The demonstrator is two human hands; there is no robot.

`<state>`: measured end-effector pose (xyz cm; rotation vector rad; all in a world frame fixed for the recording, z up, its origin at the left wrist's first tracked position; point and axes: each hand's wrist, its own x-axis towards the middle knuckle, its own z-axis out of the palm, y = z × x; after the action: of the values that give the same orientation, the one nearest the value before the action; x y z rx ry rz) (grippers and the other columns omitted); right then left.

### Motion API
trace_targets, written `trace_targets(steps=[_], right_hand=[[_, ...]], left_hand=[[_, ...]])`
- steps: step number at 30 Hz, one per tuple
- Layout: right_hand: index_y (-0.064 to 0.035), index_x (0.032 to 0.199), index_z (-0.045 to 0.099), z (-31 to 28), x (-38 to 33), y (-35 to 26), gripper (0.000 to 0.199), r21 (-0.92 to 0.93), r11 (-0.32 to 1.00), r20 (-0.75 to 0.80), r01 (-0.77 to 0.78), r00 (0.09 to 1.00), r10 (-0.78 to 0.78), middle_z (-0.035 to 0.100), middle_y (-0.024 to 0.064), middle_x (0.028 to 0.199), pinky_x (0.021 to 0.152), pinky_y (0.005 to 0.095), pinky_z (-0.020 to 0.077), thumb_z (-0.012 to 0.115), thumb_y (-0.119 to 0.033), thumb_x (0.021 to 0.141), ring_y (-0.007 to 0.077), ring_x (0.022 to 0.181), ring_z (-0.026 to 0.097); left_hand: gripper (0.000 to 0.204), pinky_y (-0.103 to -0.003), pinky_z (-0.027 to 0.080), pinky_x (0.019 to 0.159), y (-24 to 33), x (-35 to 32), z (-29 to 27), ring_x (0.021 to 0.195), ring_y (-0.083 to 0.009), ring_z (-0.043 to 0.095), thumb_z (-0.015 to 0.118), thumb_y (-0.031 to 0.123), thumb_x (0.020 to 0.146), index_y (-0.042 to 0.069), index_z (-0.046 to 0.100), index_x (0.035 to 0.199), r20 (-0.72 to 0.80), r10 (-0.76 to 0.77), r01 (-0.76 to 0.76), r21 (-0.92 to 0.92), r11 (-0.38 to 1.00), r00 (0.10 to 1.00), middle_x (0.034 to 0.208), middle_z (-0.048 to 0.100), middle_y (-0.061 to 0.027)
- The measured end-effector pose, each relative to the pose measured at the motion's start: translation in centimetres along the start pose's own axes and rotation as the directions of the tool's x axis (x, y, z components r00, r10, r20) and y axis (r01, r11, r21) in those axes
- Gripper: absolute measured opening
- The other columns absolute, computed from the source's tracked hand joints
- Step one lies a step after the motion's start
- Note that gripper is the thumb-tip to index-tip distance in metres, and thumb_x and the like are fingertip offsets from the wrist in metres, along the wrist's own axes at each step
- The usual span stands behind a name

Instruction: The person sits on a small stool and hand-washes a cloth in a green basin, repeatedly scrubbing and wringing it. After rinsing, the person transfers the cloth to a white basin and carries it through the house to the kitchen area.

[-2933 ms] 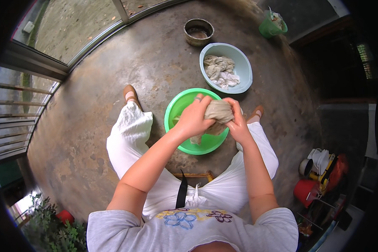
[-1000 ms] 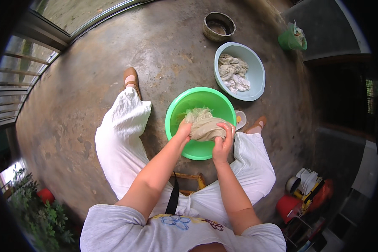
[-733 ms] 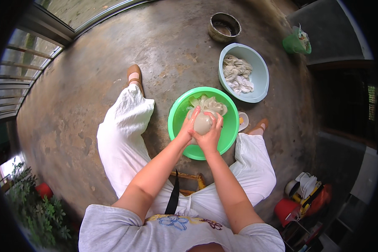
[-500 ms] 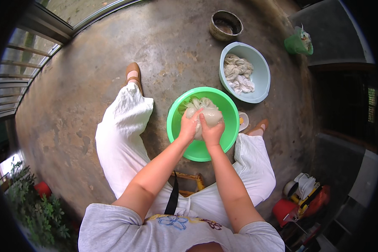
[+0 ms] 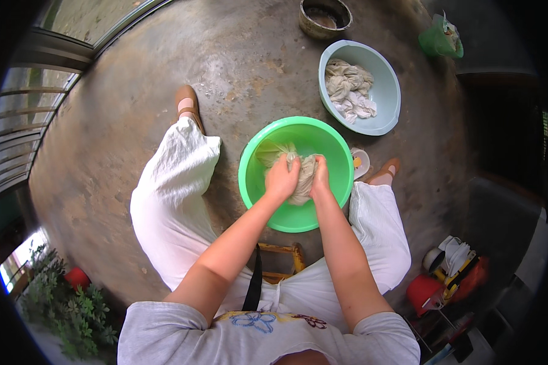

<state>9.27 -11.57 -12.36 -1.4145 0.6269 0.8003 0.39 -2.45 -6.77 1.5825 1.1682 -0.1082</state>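
Gripping a wet beige cloth [image 5: 298, 173], both hands sit low inside the green plastic basin [image 5: 256, 194], which I log as resting on the concrete floor [image 5: 103, 140] between the seated person's knees, close enough for both arms to bear down on it. Left hand [image 5: 281, 180]: fingers curled tight over the near left side of the bundle, fist closed on the fabric. Right hand [image 5: 319, 176]: closed likewise on the right side, knuckles up, just beside the left, so the cloth is bunched between the two, a grip that I judge suits squeezing or scrubbing. A loose tail of the cloth trails toward the far left wall of the basin. Item beyond: pale blue basin [image 5: 388, 91] holding a heap of twisted whitish cloths [image 5: 348, 90], set near, within arm's reach. Item: small round dish [image 5: 359, 163] with something yellow in it, touching or just beside the green basin's right rim. Item: rusty metal pot [image 5: 324, 15], well apart at the far edge. Item: wooden stool [image 5: 283, 261], partly hidden under the white trousers [image 5: 170, 207].
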Motion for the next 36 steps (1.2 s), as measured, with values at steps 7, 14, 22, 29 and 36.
trace_targets(steps=[7,14,22,29,36], right_hand=[[-0.0145,0.117,0.054,2.1,3.1,3.7,0.043,-0.915,0.015,0.285,0.402,0.673,-0.682,0.048,0.0151,0.121,0.098,0.0495,0.0314,0.063,-0.032,0.079,0.0369,0.112,0.044],[-0.0165,0.115,0.055,-1.2,9.0,10.5,0.053,-0.934,-0.130,0.327,0.334,0.645,-0.691,0.044,0.0174,0.117,0.098,0.0530,0.0290,0.069,-0.046,0.073,0.0374,0.113,0.039],[-0.0088,0.119,0.055,-3.5,13.3,13.8,0.042,-0.852,-0.505,0.328,0.140,0.894,-0.306,0.050,0.0244,0.119,0.097,0.0521,0.0335,0.054,-0.032,0.084,0.0400,0.114,0.044],[-0.0025,0.116,0.057,-1.7,14.6,11.4,0.036,-0.925,-0.276,0.269,0.262,0.963,0.013,0.054,0.0183,0.125,0.094,0.0465,0.0396,0.043,-0.023,0.090,0.0347,0.115,0.050],[0.0013,0.109,0.062,0.6,12.4,5.2,0.035,-0.610,0.763,0.023,0.214,0.967,-0.254,0.062,0.0203,0.111,0.090,0.0425,0.0422,0.055,-0.027,0.089,0.0343,0.102,0.059]], left_hand=[[0.058,-0.059,0.015,0.108,-5.5,6.4,5.2,0.136,-0.0386,0.020,0.044,0.044,0.091,0.019,0.035,0.142,-0.129,0.002,0.079,0.625,0.777,0.992,0.149,0.022,-0.0177],[0.039,-0.056,0.029,0.096,-12.7,10.0,10.9,0.117,-0.0400,0.040,0.049,0.034,0.089,0.012,0.054,0.121,-0.160,0.190,-0.052,0.619,0.783,0.969,0.128,0.047,-0.0185],[0.047,-0.050,0.034,0.099,-17.6,12.0,12.8,0.120,-0.0388,0.045,0.046,0.034,0.089,0.005,0.052,0.126,0.149,-0.040,-0.054,0.577,0.815,0.988,0.127,0.052,-0.0219],[0.046,-0.048,0.035,0.099,-13.3,15.4,10.9,0.121,-0.0384,0.044,0.045,0.035,0.089,0.007,0.054,0.124,0.361,-0.242,-0.043,0.628,0.777,0.901,0.127,0.053,-0.0205],[0.055,-0.047,0.037,0.099,-9.5,13.1,8.9,0.126,-0.0387,0.039,0.049,0.043,0.087,0.012,0.048,0.132,-0.128,-0.329,0.349,0.200,0.915,0.936,0.138,0.040,-0.0197]])
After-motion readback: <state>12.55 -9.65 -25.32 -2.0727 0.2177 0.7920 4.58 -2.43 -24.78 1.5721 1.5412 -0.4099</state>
